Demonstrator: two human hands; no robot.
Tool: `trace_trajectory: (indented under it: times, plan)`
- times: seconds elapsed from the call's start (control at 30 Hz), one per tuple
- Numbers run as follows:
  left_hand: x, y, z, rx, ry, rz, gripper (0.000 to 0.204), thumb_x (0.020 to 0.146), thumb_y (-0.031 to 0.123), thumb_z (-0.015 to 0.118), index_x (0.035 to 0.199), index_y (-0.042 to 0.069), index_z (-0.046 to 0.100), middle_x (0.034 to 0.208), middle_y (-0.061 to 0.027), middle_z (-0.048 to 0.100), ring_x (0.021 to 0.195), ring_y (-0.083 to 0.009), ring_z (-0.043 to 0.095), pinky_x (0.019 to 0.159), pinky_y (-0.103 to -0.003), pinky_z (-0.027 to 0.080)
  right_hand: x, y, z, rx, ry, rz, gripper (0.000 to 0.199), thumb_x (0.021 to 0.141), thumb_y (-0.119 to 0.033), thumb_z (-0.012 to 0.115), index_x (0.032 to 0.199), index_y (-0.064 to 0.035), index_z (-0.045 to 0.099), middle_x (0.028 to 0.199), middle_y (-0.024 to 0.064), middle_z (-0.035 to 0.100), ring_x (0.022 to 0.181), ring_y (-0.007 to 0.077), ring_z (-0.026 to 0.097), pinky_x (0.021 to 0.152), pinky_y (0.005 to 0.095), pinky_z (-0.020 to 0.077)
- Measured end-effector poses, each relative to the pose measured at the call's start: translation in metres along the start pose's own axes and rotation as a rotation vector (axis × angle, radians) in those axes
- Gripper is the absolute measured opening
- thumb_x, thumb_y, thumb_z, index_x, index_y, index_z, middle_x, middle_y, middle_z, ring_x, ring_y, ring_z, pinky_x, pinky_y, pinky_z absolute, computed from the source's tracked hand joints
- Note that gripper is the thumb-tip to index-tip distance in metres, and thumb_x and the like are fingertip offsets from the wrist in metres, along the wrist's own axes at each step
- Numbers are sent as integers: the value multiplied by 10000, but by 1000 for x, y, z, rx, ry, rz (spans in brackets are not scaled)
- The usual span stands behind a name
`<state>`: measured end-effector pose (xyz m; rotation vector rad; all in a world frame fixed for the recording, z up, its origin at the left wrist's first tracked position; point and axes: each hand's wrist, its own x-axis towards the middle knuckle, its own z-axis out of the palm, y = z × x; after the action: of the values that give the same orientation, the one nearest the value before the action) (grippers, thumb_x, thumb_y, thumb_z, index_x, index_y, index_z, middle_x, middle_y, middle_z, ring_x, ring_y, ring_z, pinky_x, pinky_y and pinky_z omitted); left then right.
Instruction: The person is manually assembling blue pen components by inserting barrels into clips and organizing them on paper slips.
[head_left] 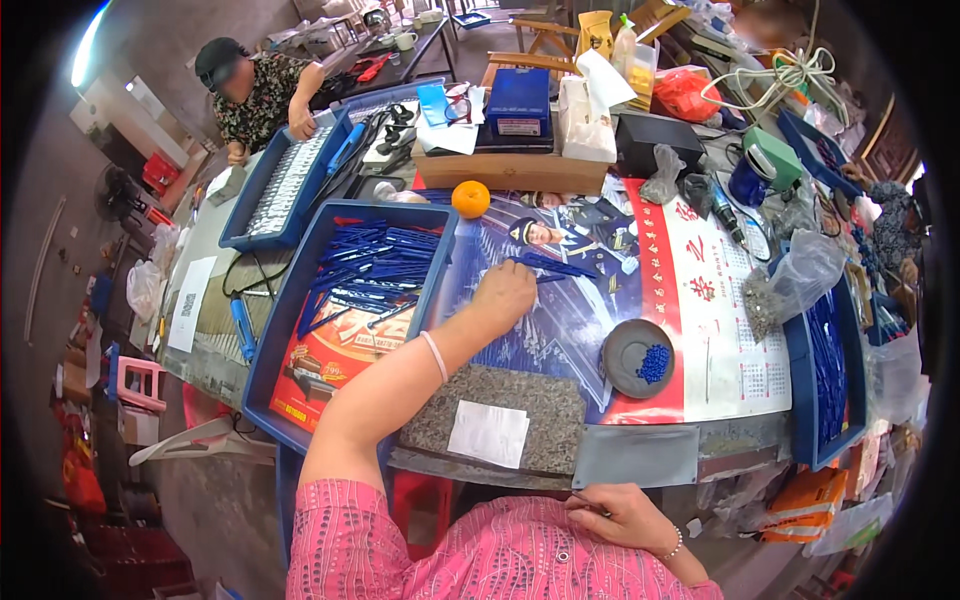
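The left hand [503, 295], fingers curled onto blue pen barrels [555, 267] lying crosswise toward the tabletop's far edge, reached out while the right hand [625, 518] pinched a thin piece near the body.

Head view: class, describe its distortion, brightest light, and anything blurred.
Head view: fisheye bends the blue tray and table edge toward a black rim; a bright strip light glares upper left; the co-worker has a blurred face; the left hand is sharp.

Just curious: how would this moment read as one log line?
left hand: on blue pens | right hand: thin rod, near lap | blue tray: pens | dish: blue caps
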<state>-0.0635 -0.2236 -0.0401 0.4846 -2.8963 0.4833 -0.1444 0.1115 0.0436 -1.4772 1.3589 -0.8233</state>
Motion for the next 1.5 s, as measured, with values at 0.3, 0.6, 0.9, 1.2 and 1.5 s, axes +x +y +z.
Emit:
trace_trajectory:
  times: [0.3,0.6,0.9,1.2,1.5]
  plan:
    - [-62,5,-111,-450,-53,-280,140,749,29,562,884,15,530,844,-149,557,644,-333,600,576,-387,513,25,-3,-2,50,87,-36,143,805,-69,627,937,-14,630,752,88,630,651,161,617,582,261,468]
    - [-147,108,-173,-1009,5,-306,209,752,31,638,950,18,571,751,-156,610,649,-298,631,583,-371,504,53,-16,-7,725,274,78,242,800,-80,673,1007,6,581,822,28,613,702,67,549,587,219,442]
    - [-149,149,-144,-1382,-38,-383,200,817,68,610,1006,13,575,807,-165,621,686,-318,639,590,-364,504,34,0,-9,385,377,6,80,750,6,620,828,8,601,709,38,592,492,57,498,426,192,366]
    - [-148,150,-139,-1861,-261,-625,183,917,48,471,1082,-32,481,854,-126,645,670,-146,648,594,-260,529,23,8,-31,509,594,150,165,834,70,448,949,31,561,721,85,600,453,51,454,410,185,345]
    - [-154,138,-137,-2261,-135,-951,183,935,55,425,1099,-24,434,877,-143,603,658,-177,634,570,-240,509,23,43,-83,-216,836,218,80,814,-4,591,892,9,604,644,-5,549,484,29,365,447,204,301]
